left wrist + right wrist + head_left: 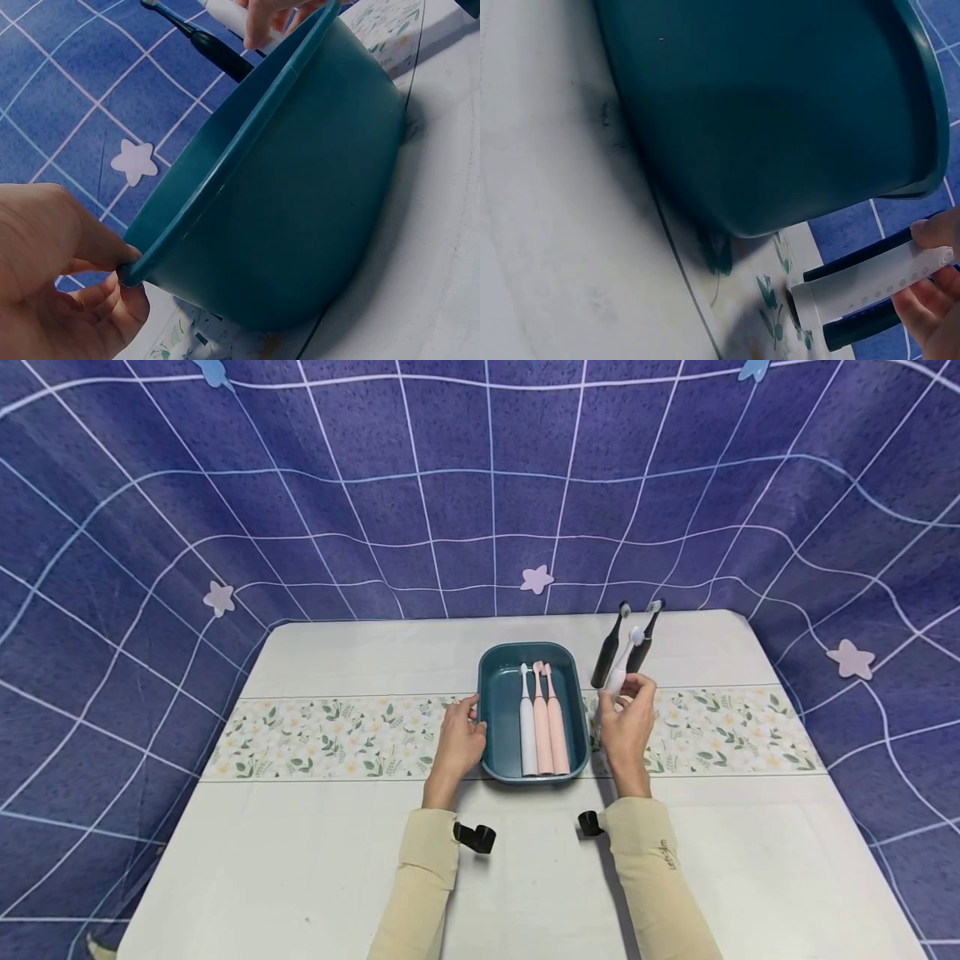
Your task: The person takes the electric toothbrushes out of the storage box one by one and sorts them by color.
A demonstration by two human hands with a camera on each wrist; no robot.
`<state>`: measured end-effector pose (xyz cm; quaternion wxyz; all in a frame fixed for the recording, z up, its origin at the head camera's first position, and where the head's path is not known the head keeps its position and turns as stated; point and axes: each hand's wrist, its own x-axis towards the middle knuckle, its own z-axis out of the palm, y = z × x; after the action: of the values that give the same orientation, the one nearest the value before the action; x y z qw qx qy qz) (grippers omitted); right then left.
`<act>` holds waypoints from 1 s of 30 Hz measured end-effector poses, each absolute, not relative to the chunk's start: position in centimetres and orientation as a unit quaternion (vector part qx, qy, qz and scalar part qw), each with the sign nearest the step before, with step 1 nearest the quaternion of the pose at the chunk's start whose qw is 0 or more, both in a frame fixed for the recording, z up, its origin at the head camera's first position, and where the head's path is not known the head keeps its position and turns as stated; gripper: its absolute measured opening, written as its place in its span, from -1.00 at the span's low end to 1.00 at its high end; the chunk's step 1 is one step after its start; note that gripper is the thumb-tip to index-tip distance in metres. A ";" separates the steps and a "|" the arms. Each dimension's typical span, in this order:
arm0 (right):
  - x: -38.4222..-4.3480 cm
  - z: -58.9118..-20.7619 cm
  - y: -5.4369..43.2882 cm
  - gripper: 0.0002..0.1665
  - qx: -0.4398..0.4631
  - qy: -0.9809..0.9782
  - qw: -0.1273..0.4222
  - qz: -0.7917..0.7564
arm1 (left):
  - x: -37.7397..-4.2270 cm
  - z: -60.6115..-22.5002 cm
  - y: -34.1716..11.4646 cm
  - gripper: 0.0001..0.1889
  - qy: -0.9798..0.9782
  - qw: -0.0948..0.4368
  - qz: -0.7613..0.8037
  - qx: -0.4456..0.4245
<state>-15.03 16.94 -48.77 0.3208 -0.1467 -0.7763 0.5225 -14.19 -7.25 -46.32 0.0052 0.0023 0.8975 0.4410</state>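
Observation:
My left hand (459,739) pinches the left rim of a dark teal basin (498,714) between thumb and fingers, which the left wrist view shows closely. Inside lie a white electric toothbrush (527,737) and two pink electric toothbrushes (542,737), side by side with heads toward the back. Right of the basin, my right hand (627,727) grips another white electric toothbrush (870,281) by its handle, head up. Just behind it stand two black electric toothbrushes (606,658), upright. Whether the gripped toothbrush's base touches the table cannot be made out.
A white tablecloth (300,860) with a floral band (360,735) covers the table. Behind and at both sides hangs a blue curtain (450,502) with white grid lines and star shapes. Black camera mounts (476,838) sit at both wrists.

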 end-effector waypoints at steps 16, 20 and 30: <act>-14.8 -49.0 16.1 -0.51 -0.119 -0.792 0.335 0.496 | -14.5 -45.9 -7.4 -0.50 0.900 0.004 0.436 -0.001; -14.6 -49.2 16.1 -0.51 -0.127 -0.798 0.328 0.490 | -14.5 -46.1 -7.3 -0.51 0.902 0.005 0.432 -0.003; -14.1 -49.9 16.2 -0.52 -0.131 -0.802 0.325 0.483 | -14.3 -46.4 -7.1 -0.50 0.901 0.010 0.434 -0.004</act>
<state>-14.12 16.17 -49.86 0.3249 -0.1310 -0.8024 0.4831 -14.30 -7.08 -46.37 0.0102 -0.0041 0.9009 0.4340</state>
